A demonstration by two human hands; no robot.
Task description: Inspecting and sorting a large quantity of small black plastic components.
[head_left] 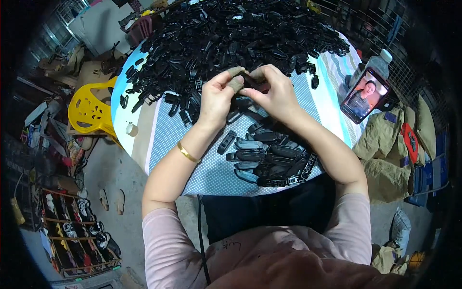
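My left hand (217, 101) and my right hand (276, 92) meet over the middle of the table, at the near edge of a big pile of black plastic parts (231, 41). Their fingers are pinched around a small dark plastic part (248, 79), mostly hidden by the fingertips. Greenish-brown covers wrap some left fingertips. Closer to me lies a smaller group of long black and grey plastic pieces (284, 156), some with ridged edges. One black piece (226, 142) rests apart, left of that group.
The round table bears a patterned cloth (168, 139). At its right edge a phone (364, 96) showing a person leans by a clear bottle (383, 60). A small round container (131, 129) sits at left. Around stand a yellow plastic chair (89, 108), a shoe rack (72, 230) and brown sacks (387, 178).
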